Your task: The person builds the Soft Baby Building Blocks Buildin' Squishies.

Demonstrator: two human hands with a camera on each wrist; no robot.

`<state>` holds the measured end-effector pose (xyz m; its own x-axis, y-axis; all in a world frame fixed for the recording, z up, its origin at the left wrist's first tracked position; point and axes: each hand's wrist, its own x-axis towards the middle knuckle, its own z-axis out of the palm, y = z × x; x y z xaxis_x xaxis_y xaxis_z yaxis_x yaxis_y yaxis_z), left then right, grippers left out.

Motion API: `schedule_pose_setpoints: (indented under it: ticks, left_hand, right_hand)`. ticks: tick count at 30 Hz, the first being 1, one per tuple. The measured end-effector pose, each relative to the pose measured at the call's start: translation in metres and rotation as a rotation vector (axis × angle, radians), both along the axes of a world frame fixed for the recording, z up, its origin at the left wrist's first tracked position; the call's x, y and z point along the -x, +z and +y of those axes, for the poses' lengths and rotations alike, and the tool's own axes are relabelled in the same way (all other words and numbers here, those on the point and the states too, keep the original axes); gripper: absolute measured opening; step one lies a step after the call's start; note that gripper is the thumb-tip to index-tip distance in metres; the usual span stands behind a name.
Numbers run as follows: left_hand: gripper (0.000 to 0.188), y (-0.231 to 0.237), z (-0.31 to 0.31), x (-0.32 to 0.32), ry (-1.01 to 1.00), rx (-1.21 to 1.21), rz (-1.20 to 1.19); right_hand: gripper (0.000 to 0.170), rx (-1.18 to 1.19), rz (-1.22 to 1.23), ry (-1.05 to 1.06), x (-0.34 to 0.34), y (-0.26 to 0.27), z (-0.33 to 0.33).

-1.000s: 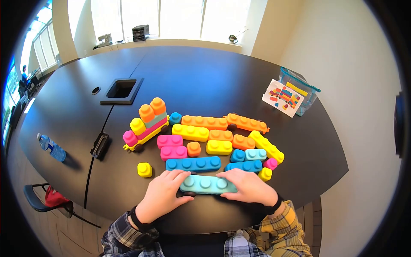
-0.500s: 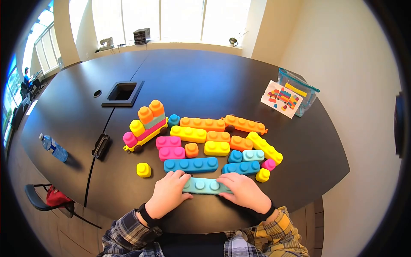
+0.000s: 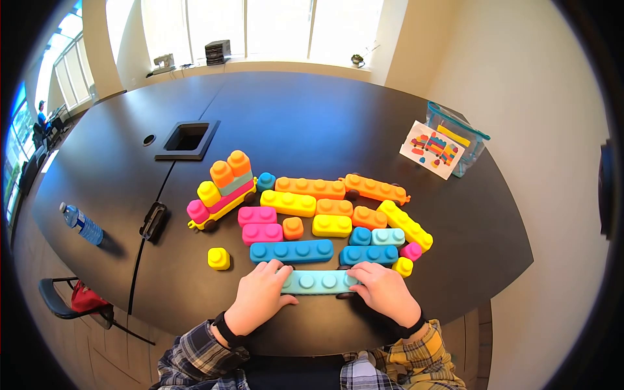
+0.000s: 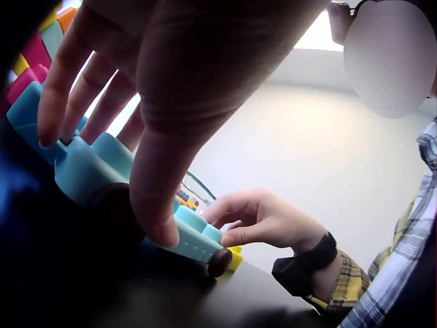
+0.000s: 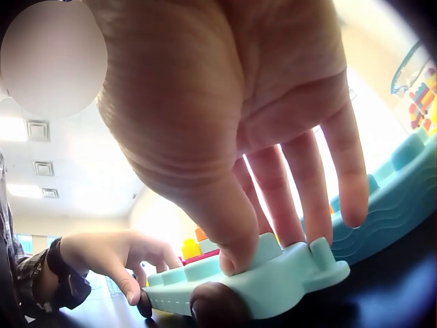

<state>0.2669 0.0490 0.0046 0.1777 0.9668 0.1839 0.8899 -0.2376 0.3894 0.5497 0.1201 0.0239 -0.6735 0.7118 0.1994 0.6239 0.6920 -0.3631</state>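
A light teal wheeled base (image 3: 318, 281) with a row of studs lies near the front edge of the table. My left hand (image 3: 261, 296) grips its left end, thumb on the near side and fingers over the far side. At the other end my right hand (image 3: 388, 296) grips it the same way. The left wrist view shows the left thumb against the base's side (image 4: 198, 242) above a dark wheel (image 4: 220, 262). In the right wrist view a hooked end (image 5: 331, 273) projects past the right fingers. A long blue block (image 3: 292, 251) lies just beyond the base.
Orange, yellow, pink and blue blocks lie beyond the hands, with a stacked wheeled piece (image 3: 224, 195) at their left. A yellow cube (image 3: 219, 259) sits left. Farther out are a water bottle (image 3: 82, 224), a black holder (image 3: 153, 222), a picture card (image 3: 432, 149) and a clear bag (image 3: 478, 153).
The right hand has moved slightly right along the base, showing more studs and a wheel at that end. Both hands keep hold of the base.
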Motion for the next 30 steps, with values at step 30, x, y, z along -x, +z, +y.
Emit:
schedule_pose_setpoints:
  ticks: [30]
  left_hand:
    - [0.052,-0.001,-0.006,0.012,-0.026,0.036,-0.080]
  right_hand:
    - [0.008,-0.341,-0.422,0.005,0.084,-0.007,0.226]
